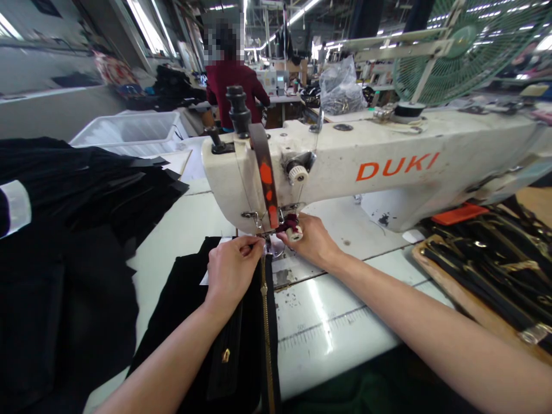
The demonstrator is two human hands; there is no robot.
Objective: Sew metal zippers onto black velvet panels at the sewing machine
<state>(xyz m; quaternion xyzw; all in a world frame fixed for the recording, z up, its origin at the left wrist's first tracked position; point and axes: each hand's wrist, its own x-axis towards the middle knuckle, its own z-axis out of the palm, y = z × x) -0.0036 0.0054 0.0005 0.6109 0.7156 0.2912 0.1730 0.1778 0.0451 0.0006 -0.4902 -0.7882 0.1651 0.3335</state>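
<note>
My left hand (235, 267) is in a pinch beside the needle area of a white sewing machine (328, 152), at the top end of a brass zipper (265, 305). What lies between its fingertips is too small to make out. Under that wrist spreads black fabric (172, 307) with a small gold zipper pull (225, 355) on it. My right hand (314, 241) reaches in from the other side, fingers curled by the presser foot, partly hidden behind a white knob (295, 233) wrapped with dark red material. Whatever it grips is hidden.
Black fabric pieces (64, 230) are heaped at the left. A tray (457, 290) of black zippers stands at the right, beneath an orange-red piece (459, 214). Behind are a white bin (129, 129), a green fan (466, 46) and a person in dark red (230, 86).
</note>
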